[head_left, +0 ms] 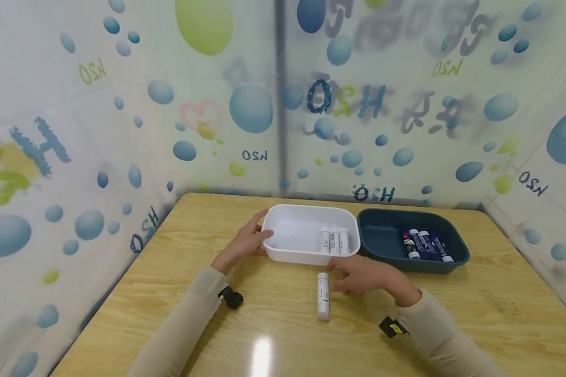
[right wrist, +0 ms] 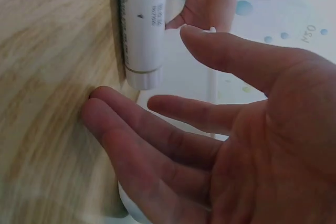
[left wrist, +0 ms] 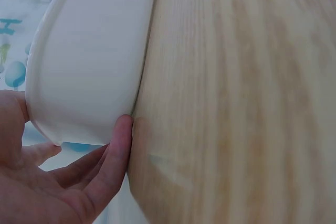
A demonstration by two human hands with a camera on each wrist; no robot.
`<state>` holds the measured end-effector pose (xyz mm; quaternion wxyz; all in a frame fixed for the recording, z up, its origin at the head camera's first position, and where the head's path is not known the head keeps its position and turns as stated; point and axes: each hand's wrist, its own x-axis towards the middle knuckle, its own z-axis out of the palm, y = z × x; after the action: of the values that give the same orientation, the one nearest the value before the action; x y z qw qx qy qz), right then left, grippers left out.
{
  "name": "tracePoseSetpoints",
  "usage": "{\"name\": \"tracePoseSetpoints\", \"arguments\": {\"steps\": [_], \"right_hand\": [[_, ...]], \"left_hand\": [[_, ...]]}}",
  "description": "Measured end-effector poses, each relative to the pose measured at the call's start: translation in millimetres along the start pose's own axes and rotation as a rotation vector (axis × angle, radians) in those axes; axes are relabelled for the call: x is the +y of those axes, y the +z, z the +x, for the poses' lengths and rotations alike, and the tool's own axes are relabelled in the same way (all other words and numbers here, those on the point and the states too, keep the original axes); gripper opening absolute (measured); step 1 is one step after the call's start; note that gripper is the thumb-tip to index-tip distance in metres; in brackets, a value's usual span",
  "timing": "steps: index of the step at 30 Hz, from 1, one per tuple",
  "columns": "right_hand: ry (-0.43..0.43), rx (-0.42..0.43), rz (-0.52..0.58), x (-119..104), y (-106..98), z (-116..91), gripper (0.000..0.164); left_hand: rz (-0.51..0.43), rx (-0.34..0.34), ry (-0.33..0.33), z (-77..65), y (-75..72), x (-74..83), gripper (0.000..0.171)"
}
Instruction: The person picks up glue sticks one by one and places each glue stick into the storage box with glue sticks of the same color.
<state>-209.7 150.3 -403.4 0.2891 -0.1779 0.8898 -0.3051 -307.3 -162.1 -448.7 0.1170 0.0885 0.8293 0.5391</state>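
Note:
My left hand (head_left: 246,242) grips the left end of a white plastic bin (head_left: 290,225), thumb over its rim and the other fingers along the outside wall. Inside the bin, three white glue sticks (head_left: 334,242) stand side by side at the right. Another white glue stick (head_left: 323,297) lies on the table just in front of the bin. Beside its capped end hovers my right hand (head_left: 365,275), fingers spread and holding nothing. In the right wrist view a gap shows between the fingers (right wrist: 163,140) and that glue stick (right wrist: 142,30).
A dark teal bin (head_left: 382,238) sits against the white bin's right side, with several dark-labelled glue sticks (head_left: 426,245) in its right half. Both stand on a wooden table (head_left: 273,309) near its back edge, before a bubble-patterned curtain (head_left: 217,131).

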Motion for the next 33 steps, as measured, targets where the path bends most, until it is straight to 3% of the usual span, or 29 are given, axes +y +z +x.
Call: {"name": "tracePoseSetpoints", "arguments": {"steps": [8,16,24,33], "right_hand": [[-0.077,0.047,-0.081,4.5,10.2,9.5,0.062],[-0.116,0.092,-0.141,1.9,17.5,14.4,0.063],[-0.074,0.064,-0.094,2.4,20.6,15.2,0.054],[-0.084,-0.021,0.006,0.3,18.4,14.1,0.051]], "left_hand": [[-0.002,0.002,0.013,0.4,1.1,-1.3,0.068],[0.0,0.011,0.01,-1.2,1.2,-0.6,0.069],[0.015,0.002,0.016,-0.7,1.2,-3.9,0.069],[0.006,0.006,0.026,-0.2,0.8,-3.5,0.069]]}}
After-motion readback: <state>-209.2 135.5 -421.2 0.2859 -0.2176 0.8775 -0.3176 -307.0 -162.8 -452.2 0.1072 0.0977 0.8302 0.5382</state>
